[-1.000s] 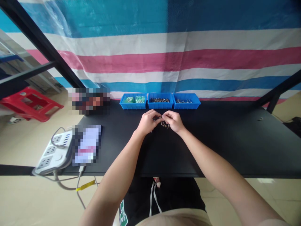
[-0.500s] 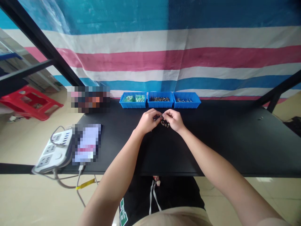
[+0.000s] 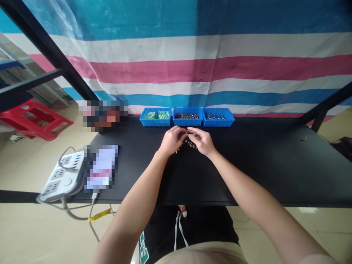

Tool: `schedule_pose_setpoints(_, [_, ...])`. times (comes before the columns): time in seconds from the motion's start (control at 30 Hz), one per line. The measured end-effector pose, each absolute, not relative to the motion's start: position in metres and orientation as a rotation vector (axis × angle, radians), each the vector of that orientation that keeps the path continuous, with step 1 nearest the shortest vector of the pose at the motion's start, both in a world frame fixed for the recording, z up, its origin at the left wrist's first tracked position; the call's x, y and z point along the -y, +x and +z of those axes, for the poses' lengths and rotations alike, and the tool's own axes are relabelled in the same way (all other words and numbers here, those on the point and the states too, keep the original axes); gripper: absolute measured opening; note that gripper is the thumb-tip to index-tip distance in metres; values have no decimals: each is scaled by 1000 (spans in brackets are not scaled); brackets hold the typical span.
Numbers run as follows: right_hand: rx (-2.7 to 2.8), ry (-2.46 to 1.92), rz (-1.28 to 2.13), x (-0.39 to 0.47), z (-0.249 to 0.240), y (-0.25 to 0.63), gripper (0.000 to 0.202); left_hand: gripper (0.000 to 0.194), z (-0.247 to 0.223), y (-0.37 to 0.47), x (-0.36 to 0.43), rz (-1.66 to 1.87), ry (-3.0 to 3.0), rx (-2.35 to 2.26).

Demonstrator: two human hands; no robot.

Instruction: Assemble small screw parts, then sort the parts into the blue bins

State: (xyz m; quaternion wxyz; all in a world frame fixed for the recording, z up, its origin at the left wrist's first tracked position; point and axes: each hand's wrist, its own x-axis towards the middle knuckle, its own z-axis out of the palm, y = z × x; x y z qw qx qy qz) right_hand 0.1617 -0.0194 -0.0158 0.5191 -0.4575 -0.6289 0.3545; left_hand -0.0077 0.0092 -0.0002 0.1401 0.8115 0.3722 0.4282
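My left hand (image 3: pixel 173 140) has its thumb and forefinger pinched on a small metal piece (image 3: pixel 187 132), its exact kind too small to tell. My right hand (image 3: pixel 204 141) meets it from the other side, thumb and forefinger closed around the same piece. Right below the fingertips, a loose heap of small brass and dark metal parts (image 3: pixel 191 144) lies on the black table (image 3: pixel 198 176). The hands partly cover this heap. Beyond the hands stand a middle blue bin (image 3: pixel 187 122) with similar metal parts and a right blue bin (image 3: pixel 219 123) with silvery, screw-like pieces.
A left blue bin (image 3: pixel 155 123) holds green-and-white packets. At the table's left are a white power strip (image 3: pixel 64 176) with cables and a blurred-out flat device (image 3: pixel 103 167). A red stool (image 3: pixel 38 119) stands on the floor. Two tiny metal bits (image 3: pixel 303 139) lie far right.
My right forefinger has stretched out further toward the left fingertips, and the right hand has shifted slightly. The bins and the heap stay in place.
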Motion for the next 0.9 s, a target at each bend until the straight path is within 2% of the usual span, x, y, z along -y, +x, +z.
schedule_pose_setpoints(0.33, [1602, -1131, 792, 25, -9, 161, 51, 12, -1, -10, -11, 1214, 2337, -1142])
schedule_pose_setpoints(0.47, [1705, -1185, 526, 24, -7, 165, 50, 21, -1, -12, -12, 1188, 2321, -1207])
schedule_pose_setpoints(0.63, [1850, -1204, 149, 10, 0, 175, 57, 16, -3, -14, -15, 1180, 2291, -1329])
schedule_pose_setpoints(0.9, [2130, -1537, 8, -44, 24, 185, 69, 11, -2, -16, -17, 1161, 2235, -1463])
